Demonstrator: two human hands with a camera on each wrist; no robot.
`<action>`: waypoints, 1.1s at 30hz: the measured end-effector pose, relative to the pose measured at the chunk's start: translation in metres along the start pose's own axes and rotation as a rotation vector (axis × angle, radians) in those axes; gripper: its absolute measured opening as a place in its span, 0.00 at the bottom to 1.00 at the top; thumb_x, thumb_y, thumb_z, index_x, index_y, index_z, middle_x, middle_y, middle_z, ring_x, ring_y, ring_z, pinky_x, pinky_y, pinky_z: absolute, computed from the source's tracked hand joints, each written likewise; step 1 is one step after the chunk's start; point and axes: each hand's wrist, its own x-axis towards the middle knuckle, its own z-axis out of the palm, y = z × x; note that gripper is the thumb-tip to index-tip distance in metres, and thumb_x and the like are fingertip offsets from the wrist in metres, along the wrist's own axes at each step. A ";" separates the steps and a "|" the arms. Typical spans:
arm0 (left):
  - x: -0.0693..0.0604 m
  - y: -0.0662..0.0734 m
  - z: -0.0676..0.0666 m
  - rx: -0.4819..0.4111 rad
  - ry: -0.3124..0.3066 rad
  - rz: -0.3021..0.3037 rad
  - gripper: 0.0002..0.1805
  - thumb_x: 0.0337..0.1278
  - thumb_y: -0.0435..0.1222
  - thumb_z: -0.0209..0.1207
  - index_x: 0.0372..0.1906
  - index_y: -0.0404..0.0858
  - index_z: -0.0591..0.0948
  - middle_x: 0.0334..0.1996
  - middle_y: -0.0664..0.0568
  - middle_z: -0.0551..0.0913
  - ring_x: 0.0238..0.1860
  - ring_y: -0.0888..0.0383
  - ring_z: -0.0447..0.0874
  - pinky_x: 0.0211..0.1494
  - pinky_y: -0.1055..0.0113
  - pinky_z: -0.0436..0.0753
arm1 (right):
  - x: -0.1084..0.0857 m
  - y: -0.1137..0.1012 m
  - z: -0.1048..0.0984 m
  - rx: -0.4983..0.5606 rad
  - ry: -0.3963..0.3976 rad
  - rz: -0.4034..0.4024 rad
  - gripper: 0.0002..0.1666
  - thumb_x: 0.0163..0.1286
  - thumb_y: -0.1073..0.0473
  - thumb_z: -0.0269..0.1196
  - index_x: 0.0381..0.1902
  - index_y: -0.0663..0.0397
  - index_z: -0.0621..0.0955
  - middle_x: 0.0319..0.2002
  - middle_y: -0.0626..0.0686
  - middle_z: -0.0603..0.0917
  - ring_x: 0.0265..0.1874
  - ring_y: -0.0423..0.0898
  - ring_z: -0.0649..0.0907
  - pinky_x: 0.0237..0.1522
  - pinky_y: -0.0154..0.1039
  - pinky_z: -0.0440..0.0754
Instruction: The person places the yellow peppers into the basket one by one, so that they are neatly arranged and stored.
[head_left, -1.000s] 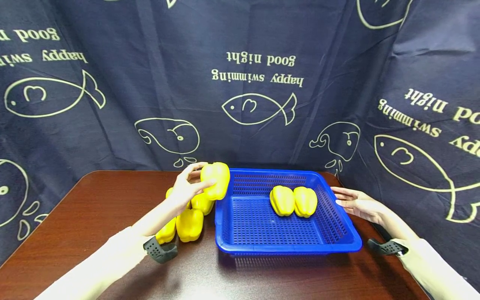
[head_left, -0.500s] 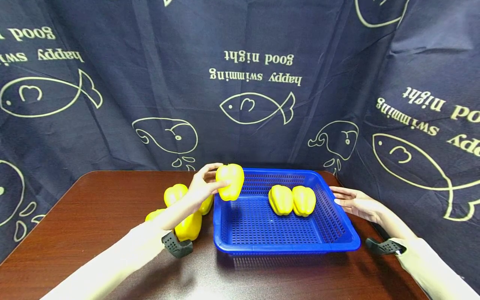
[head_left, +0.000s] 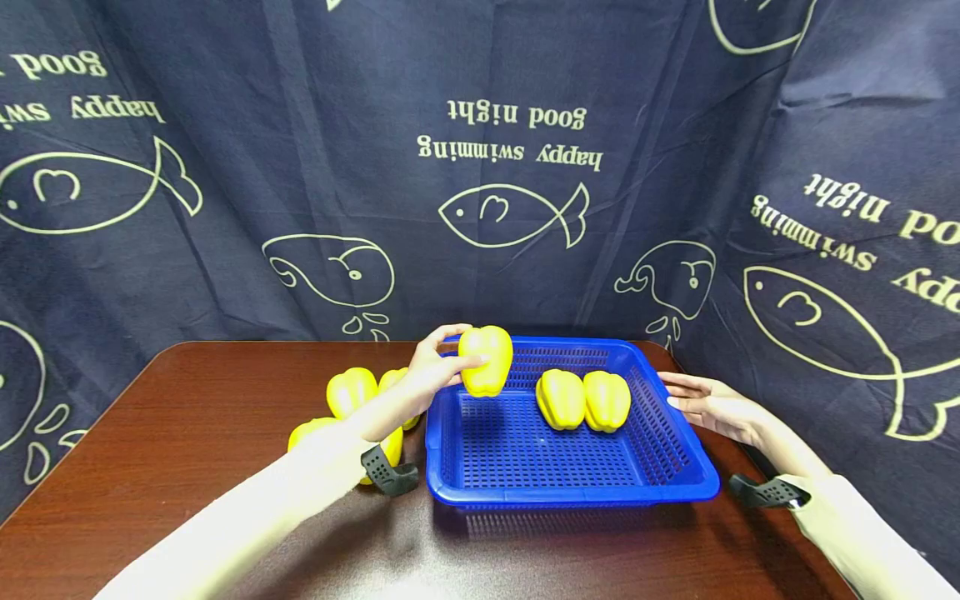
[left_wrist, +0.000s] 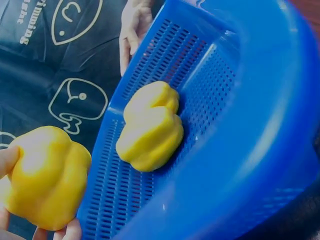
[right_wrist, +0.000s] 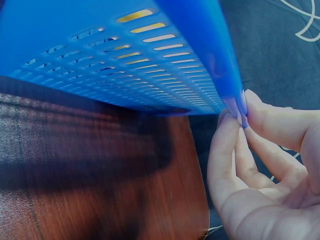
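Well, left hand [head_left: 435, 365]: pinching a pepper [head_left: 489, 358] (glossy, could slip)
Right hand [head_left: 720, 410]: pinching the basket rim [head_left: 570, 497]; tugging might tilt it

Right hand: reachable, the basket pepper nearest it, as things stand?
Probably yes, once it lets go: the right hand pinches the rim of the blue basket, whose side wall stands between it and the nearest pepper. Over the rim, nothing seems in the way.

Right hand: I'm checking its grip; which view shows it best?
Right wrist view: the right hand appears close, pinching the blue perforated plastic basket by its rim. The head view shows it smaller; the left wrist view only part, beyond the basket.
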 end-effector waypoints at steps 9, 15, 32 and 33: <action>0.011 -0.008 0.019 -0.035 0.005 -0.011 0.30 0.48 0.30 0.67 0.59 0.38 0.73 0.55 0.36 0.75 0.47 0.46 0.82 0.52 0.48 0.82 | -0.002 0.001 0.001 0.010 -0.021 -0.009 0.24 0.74 0.71 0.46 0.60 0.40 0.72 0.54 0.44 0.82 0.53 0.39 0.82 0.53 0.34 0.81; 0.015 -0.010 0.030 -0.008 0.014 -0.050 0.30 0.48 0.31 0.69 0.59 0.39 0.74 0.56 0.37 0.75 0.53 0.43 0.80 0.55 0.48 0.81 | -0.003 0.001 0.002 0.009 -0.019 -0.012 0.24 0.74 0.71 0.45 0.59 0.39 0.73 0.54 0.44 0.82 0.52 0.39 0.82 0.53 0.34 0.81; 0.029 -0.024 0.054 0.031 0.039 -0.096 0.30 0.43 0.30 0.70 0.57 0.38 0.76 0.51 0.37 0.78 0.48 0.45 0.83 0.47 0.52 0.85 | -0.002 -0.001 0.003 -0.015 0.035 0.026 0.24 0.74 0.69 0.46 0.58 0.37 0.74 0.52 0.42 0.83 0.50 0.39 0.83 0.51 0.34 0.81; 0.030 -0.025 0.055 0.043 0.042 -0.097 0.30 0.42 0.30 0.71 0.57 0.38 0.76 0.51 0.37 0.79 0.47 0.46 0.83 0.46 0.53 0.85 | -0.002 -0.001 0.003 -0.018 0.034 0.026 0.24 0.74 0.70 0.46 0.58 0.37 0.74 0.52 0.42 0.83 0.50 0.39 0.83 0.51 0.34 0.81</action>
